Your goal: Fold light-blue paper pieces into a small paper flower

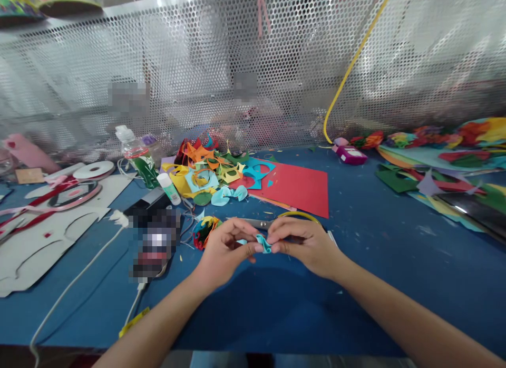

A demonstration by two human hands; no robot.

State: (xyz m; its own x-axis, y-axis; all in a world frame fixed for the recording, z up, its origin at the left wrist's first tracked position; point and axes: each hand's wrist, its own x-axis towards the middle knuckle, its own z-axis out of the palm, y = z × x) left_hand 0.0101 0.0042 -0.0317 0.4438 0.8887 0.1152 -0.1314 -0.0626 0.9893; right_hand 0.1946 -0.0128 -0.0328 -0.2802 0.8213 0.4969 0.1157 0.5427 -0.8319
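My left hand (225, 247) and my right hand (304, 244) meet over the blue table (276, 299), fingers pinched together on a small light-blue folded paper piece (264, 243). Just behind my hands lie scissors (256, 223) with a yellow handle loop (299, 215). A small multicoloured paper flower (204, 229) lies left of my left hand. Farther back sit a red paper sheet (294, 187) and a pile of cut coloured paper scraps (209, 170).
A glue stick (169, 188) and a plastic bottle (136, 154) stand at the left. Ribbon spools (93, 170), white card (35, 247) and a white cable (75, 283) lie at the left. Coloured sheets (446, 173) cover the right. A perforated metal screen (253, 67) closes the back.
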